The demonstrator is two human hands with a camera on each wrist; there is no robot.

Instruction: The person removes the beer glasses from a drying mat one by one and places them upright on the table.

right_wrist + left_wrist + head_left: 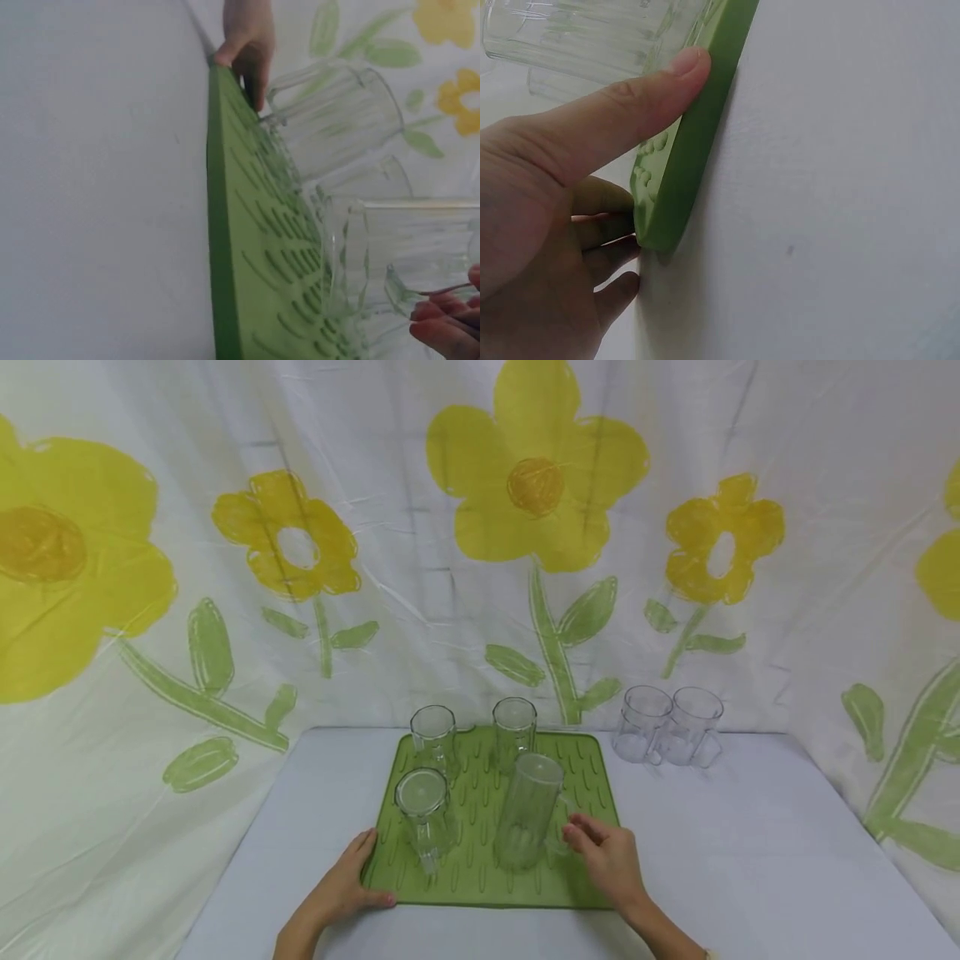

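Observation:
A green ribbed drying mat (472, 881) lies on the white table, with several clear glass mugs on it. My left hand (347, 878) rests at the mat's front left corner. Its thumb (660, 94) lies on the front edge, while the other fingers touch the left side. With bent fingers, my right hand (611, 862) pinches the handle of the front right glass mug (525, 810), whose lower end is close over the mat. To its left is another glass mug (423, 814), handle facing the front. Two more, a back left mug (433, 735) and a back right mug (514, 727), stand behind.
Two more clear mugs, a left one (641, 727) and a right one (690, 731), stand side by side on the table (720, 860), right of the mat near the back. A white curtain (420, 635) with painted yellow flowers hangs behind the table.

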